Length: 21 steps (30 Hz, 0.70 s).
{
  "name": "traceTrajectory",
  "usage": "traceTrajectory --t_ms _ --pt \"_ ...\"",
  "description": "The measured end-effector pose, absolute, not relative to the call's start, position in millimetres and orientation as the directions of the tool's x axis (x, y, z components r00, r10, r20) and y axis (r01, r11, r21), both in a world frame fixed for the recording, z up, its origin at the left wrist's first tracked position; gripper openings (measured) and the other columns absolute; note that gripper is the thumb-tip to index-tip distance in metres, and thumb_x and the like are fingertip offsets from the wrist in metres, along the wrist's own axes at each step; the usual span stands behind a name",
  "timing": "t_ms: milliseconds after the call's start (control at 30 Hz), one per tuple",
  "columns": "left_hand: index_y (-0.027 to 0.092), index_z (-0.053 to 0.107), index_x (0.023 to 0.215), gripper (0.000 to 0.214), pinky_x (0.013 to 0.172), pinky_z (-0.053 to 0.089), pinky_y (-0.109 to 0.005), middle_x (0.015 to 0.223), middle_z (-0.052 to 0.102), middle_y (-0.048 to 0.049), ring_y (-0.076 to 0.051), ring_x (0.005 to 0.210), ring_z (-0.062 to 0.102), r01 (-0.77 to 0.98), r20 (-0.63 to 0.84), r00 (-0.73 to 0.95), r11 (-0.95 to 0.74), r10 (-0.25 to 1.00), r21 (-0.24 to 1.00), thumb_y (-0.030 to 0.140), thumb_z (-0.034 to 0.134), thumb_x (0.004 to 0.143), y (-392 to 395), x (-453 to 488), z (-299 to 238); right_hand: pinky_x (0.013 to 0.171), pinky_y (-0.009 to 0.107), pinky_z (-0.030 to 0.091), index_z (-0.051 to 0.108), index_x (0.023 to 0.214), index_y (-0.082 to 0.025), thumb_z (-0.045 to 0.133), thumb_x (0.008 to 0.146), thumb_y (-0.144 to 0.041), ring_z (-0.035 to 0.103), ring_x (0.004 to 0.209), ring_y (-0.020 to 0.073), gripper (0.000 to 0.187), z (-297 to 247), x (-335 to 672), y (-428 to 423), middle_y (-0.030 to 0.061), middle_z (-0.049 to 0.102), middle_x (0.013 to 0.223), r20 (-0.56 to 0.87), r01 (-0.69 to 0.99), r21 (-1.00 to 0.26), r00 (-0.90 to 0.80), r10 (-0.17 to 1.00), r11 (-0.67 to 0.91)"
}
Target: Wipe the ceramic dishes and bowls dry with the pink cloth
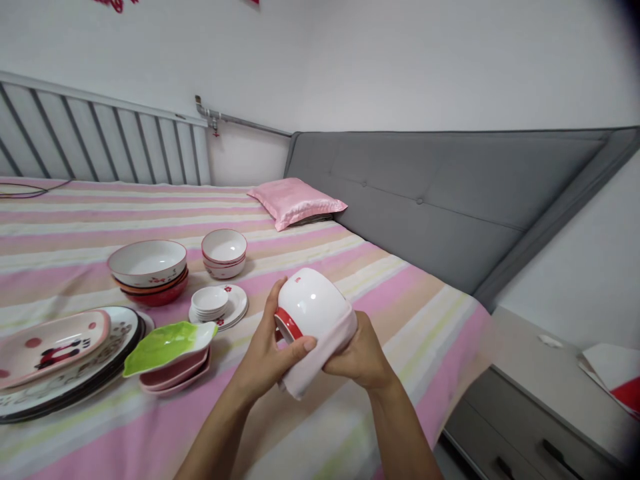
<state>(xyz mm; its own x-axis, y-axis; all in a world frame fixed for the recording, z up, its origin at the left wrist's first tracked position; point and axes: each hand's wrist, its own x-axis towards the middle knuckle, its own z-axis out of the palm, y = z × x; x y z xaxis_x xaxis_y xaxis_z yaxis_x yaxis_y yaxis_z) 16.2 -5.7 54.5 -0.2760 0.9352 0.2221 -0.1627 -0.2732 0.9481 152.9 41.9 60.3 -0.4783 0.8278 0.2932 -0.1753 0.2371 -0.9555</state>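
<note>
A white bowl [313, 307] with a red rim is held on its side above the striped bed. My left hand [265, 357] grips it at the rim, thumb across the red edge. My right hand [357, 353] presses a pale pink cloth [310, 367] against the bowl's side and underside, fingers wrapped round it. Both hands hover over the bed's near right part.
On the pink striped bedsheet [380, 287] lie stacked bowls [149, 270], small white bowls [223, 253], saucers [216, 305], a green leaf-shaped dish [165, 343] and large plates [60, 360]. A pink pillow [295, 200] lies by the grey headboard [450, 200]. A grey nightstand [525, 407] stands at the right.
</note>
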Motion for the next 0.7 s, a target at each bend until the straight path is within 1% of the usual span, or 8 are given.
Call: traceTrajectory --t_ms 67,133,200,300,400,467,600,700 --pt "0.028 0.029 0.142 0.098 0.103 0.033 -0.035 0.146 0.034 -0.0060 -0.032 0.127 0.039 -0.122 0.256 -0.254 -0.293 0.933 0.948 0.032 0.078 0.057 -7 14 55 0.056 0.029 0.046 0.066 0.069 -0.016 0.069 0.049 -0.022 0.056 0.062 0.0183 0.021 61 153 42 0.0007 0.061 0.064 0.296 -0.177 -0.955 -0.492 0.818 0.239" --pt "0.028 0.028 0.142 0.096 0.104 0.031 -0.035 0.148 0.031 -0.0050 -0.031 0.130 0.034 -0.081 0.292 -0.228 -0.317 0.929 0.945 0.035 0.076 0.060 -8 13 56 0.055 0.028 0.045 0.066 0.070 -0.015 0.069 0.050 -0.020 0.055 0.061 0.0179 0.021 61 154 42 0.0005 0.061 0.063 0.297 -0.167 -0.955 -0.505 0.810 0.246" --pt "0.027 0.031 0.141 0.085 0.108 0.025 -0.035 0.148 0.030 -0.0035 -0.030 0.134 0.027 -0.079 0.311 -0.224 -0.335 0.924 0.939 0.043 0.069 0.068 -9 12 57 0.053 0.026 0.043 0.065 0.068 -0.015 0.068 0.050 -0.018 0.053 0.058 0.0162 0.018 62 156 42 -0.0009 0.059 0.061 0.298 -0.150 -0.954 -0.514 0.804 0.258" --pt "0.029 0.036 0.139 0.068 0.111 0.018 -0.034 0.149 0.029 0.0005 -0.027 0.138 0.019 -0.151 0.255 -0.249 -0.297 0.934 0.943 0.049 0.057 0.078 -10 12 56 0.053 0.025 0.042 0.065 0.069 -0.015 0.067 0.051 -0.015 0.051 0.057 0.0148 0.018 64 159 42 -0.0021 0.057 0.060 0.304 -0.134 -0.952 -0.527 0.794 0.275" --pt "0.032 0.029 0.141 0.069 0.110 0.020 -0.037 0.152 0.023 0.0010 -0.027 0.138 0.019 -0.189 0.195 -0.200 -0.234 0.960 0.954 0.045 0.057 0.079 -9 11 56 0.055 0.025 0.043 0.065 0.071 -0.015 0.068 0.049 -0.014 0.052 0.060 0.0150 0.022 64 161 43 -0.0021 0.057 0.063 0.298 -0.124 -0.953 -0.545 0.784 0.276" --pt "0.031 0.024 0.143 0.071 0.109 0.024 -0.039 0.152 0.021 -0.0001 -0.028 0.137 0.021 -0.196 0.203 -0.140 -0.228 0.969 0.954 0.043 0.057 0.080 -8 9 56 0.055 0.025 0.042 0.064 0.071 -0.015 0.069 0.049 -0.013 0.050 0.060 0.0146 0.023 65 161 44 -0.0022 0.055 0.063 0.296 -0.112 -0.952 -0.553 0.778 0.283" --pt "0.033 0.031 0.140 0.069 0.108 0.026 -0.036 0.151 0.025 0.0010 -0.028 0.137 0.021 -0.173 0.282 -0.124 -0.301 0.951 0.938 0.037 0.061 0.078 -7 3 54 0.054 0.024 0.040 0.062 0.069 -0.016 0.068 0.050 -0.011 0.046 0.059 0.0130 0.020 64 161 44 -0.0026 0.050 0.061 0.301 -0.092 -0.948 -0.559 0.773 0.303" --pt "0.034 0.035 0.138 0.068 0.109 0.024 -0.037 0.150 0.027 -0.0003 -0.028 0.136 0.023 -0.062 0.361 -0.069 -0.365 0.930 0.929 0.031 0.064 0.076 -6 -3 50 0.054 0.024 0.039 0.062 0.070 -0.016 0.069 0.050 -0.011 0.045 0.061 0.0130 0.022 62 161 45 -0.0025 0.049 0.063 0.299 -0.099 -0.950 -0.557 0.775 0.295"
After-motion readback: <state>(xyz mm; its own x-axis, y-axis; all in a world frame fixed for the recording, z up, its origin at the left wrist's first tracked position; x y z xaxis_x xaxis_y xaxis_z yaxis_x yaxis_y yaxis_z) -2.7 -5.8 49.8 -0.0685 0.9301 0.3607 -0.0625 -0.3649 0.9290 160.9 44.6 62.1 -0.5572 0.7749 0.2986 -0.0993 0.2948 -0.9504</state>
